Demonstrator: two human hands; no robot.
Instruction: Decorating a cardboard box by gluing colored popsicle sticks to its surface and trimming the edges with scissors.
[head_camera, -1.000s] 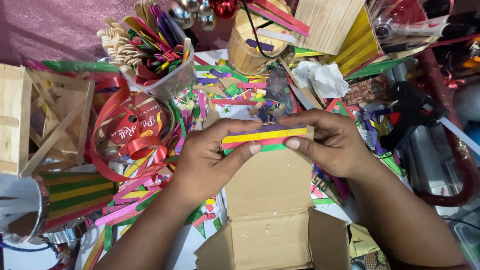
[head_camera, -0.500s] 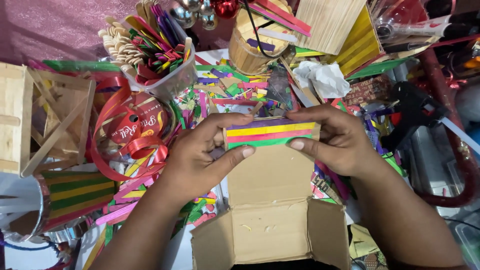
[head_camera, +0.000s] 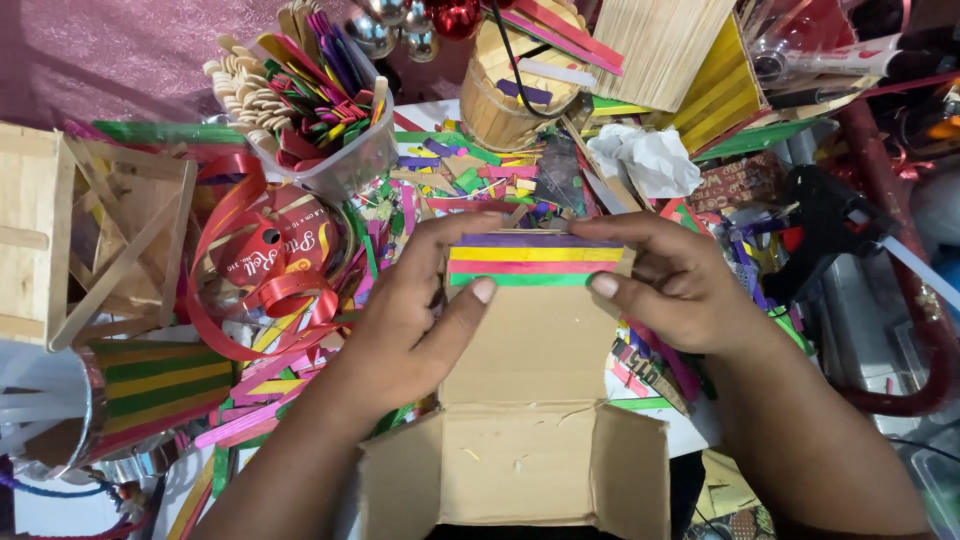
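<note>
Both thumbs press the coloured sticks (head_camera: 535, 260) flat on the cardboard box (head_camera: 530, 400) flap's far edge — left hand (head_camera: 415, 320) and right hand (head_camera: 680, 285) clamped at each end. Even pressure and flush edges would serve best. Room is tight: ribbon spool (head_camera: 265, 255) near left, glue gun (head_camera: 825, 225) right — scrap sticks beyond.

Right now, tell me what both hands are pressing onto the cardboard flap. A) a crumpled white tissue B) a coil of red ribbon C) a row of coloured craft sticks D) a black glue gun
C: the left hand and right hand pin a row of coloured craft sticks, purple, yellow, red and green, along the top edge of the cardboard flap.
</note>
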